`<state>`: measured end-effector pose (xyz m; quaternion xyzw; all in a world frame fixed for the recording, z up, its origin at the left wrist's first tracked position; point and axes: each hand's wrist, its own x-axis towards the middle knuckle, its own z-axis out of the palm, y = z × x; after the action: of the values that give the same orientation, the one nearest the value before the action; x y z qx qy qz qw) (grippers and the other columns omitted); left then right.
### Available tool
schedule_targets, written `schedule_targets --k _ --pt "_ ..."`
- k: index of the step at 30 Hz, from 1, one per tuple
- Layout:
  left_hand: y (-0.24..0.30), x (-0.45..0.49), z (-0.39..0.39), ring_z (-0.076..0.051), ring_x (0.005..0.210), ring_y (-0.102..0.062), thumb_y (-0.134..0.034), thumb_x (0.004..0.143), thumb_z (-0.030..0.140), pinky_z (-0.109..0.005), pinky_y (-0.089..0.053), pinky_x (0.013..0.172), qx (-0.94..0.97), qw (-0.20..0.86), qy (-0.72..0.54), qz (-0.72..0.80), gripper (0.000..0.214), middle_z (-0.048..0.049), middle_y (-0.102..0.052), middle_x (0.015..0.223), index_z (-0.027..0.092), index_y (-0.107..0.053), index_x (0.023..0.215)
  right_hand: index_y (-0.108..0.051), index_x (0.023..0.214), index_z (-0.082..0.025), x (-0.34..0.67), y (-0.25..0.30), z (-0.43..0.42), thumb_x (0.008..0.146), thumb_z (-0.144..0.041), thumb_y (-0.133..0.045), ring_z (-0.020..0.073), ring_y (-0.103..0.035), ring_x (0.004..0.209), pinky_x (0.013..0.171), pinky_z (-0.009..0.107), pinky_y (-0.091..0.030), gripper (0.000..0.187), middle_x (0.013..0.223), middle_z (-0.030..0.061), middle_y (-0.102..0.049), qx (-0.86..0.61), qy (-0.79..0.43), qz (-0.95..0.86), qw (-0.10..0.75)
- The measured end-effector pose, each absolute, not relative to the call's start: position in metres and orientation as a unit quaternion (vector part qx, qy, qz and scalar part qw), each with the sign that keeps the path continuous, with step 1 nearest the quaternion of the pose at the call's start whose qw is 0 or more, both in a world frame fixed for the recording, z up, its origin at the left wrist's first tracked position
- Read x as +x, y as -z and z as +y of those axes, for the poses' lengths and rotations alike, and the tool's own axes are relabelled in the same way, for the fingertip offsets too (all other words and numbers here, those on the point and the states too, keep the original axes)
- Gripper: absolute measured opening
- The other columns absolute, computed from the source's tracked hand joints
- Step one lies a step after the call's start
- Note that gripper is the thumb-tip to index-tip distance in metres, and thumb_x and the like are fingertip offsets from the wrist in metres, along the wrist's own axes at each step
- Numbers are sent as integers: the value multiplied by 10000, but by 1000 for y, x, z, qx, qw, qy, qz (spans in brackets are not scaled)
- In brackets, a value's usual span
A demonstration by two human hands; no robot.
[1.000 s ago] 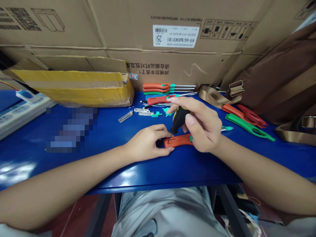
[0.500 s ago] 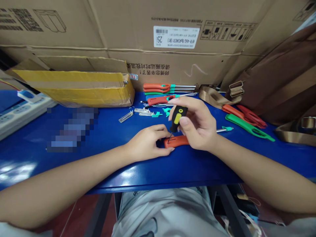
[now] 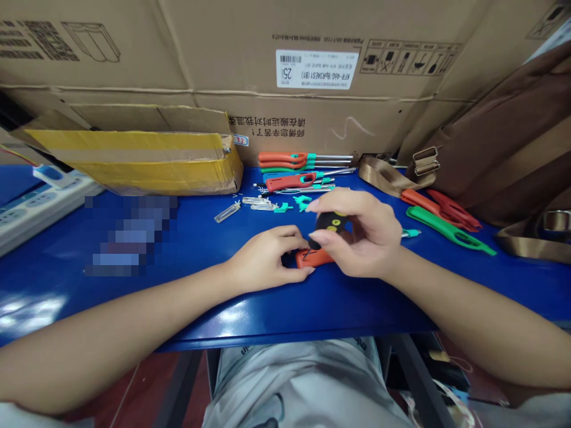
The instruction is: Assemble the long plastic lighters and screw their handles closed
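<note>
On the blue table lies an orange long-nosed gas lighter (image 3: pixel 319 257), its left end pinched between the thumb and fingers of my left hand (image 3: pixel 270 257). My right hand (image 3: pixel 368 235) is closed around a short black-and-yellow screwdriver (image 3: pixel 331 224), tilted to the right. The blade reaches down to the lighter's slotted left end; whether it sits inside the slot I cannot tell. My right hand covers the lighter's middle, and its teal-tipped metal nozzle (image 3: pixel 410 233) shows beyond.
Several assembled lighters (image 3: pixel 285 159) lie behind my hands, with clear fuel tanks (image 3: pixel 227 212) and teal parts (image 3: pixel 283 207) nearby. Loose green (image 3: pixel 450 230) and orange-red casings (image 3: pixel 439 208) are at the right. A yellow-taped box (image 3: pixel 134 160) and power strip (image 3: pixel 49 196) stand left.
My right hand has moved lower and slightly right, and the screwdriver handle leans further right and down. My left hand and the lighter's left end stay in place.
</note>
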<state>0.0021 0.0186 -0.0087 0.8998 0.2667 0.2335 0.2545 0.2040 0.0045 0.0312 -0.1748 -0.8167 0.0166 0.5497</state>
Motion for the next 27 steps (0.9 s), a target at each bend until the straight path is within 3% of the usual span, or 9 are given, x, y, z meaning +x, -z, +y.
schedule_targets --k 3,7,9,13,15,20,23,27 --pt "8 2 19 -178 863 -659 -747 845 303 -298 -536 780 900 254 -235 267 174 -24 -674 934 200 -736 985 -628 1228 -223 204 -34 3 956 -274 -630 165 -746 797 716 274 -633 277 933 23 -767 -151 22 -836 528" --pt "8 2 18 -202 899 -665 -726 851 314 -330 -548 815 900 256 -239 260 161 -47 -692 949 174 -720 930 -523 1397 -188 202 -32 -2 1026 -213 -385 195 -735 1066 887 345 -631 397 1218 101 -733 -133 -60 -855 498" --pt "8 2 18 -207 903 -671 -713 852 314 -337 -557 812 898 264 -236 262 163 -51 -700 963 176 -719 939 -515 1394 -191 199 -30 -1 1021 -212 -424 208 -719 1103 901 366 -624 385 1239 112 -721 -126 -78 -852 502" --pt "8 3 18 -200 893 -673 -728 841 304 -325 -562 797 891 276 -238 271 185 -50 -697 982 175 -715 973 -602 1230 -213 198 -28 5 944 -241 -650 191 -716 806 694 329 -620 292 943 53 -743 -136 -35 -835 531" --pt "8 3 18 -196 878 -672 -738 841 305 -321 -556 793 891 269 -239 275 185 -44 -689 959 172 -720 968 -622 1204 -206 201 -29 6 936 -256 -679 189 -720 800 699 327 -623 278 948 52 -747 -141 -16 -833 535" --pt "8 2 19 -196 920 -670 -740 866 341 -321 -547 839 903 252 -224 267 264 -46 -685 1016 197 -743 1088 -574 1373 -206 204 -33 3 1045 -211 -407 214 -735 1068 874 373 -640 369 1217 86 -735 -213 -143 -810 528" --pt "7 2 19 -187 885 -666 -748 857 332 -307 -543 810 903 245 -226 270 240 -42 -675 985 185 -750 1046 -612 1319 -235 201 -32 7 1031 -265 -504 188 -749 944 759 316 -645 308 1200 71 -734 -242 -166 -781 551" --pt "7 3 19 -184 867 -657 -753 852 328 -307 -537 786 903 248 -225 268 248 -42 -666 965 172 -743 1044 -702 1070 -221 201 -30 14 913 -306 -729 137 -700 741 602 241 -588 180 1033 29 -757 -265 -80 -758 590"
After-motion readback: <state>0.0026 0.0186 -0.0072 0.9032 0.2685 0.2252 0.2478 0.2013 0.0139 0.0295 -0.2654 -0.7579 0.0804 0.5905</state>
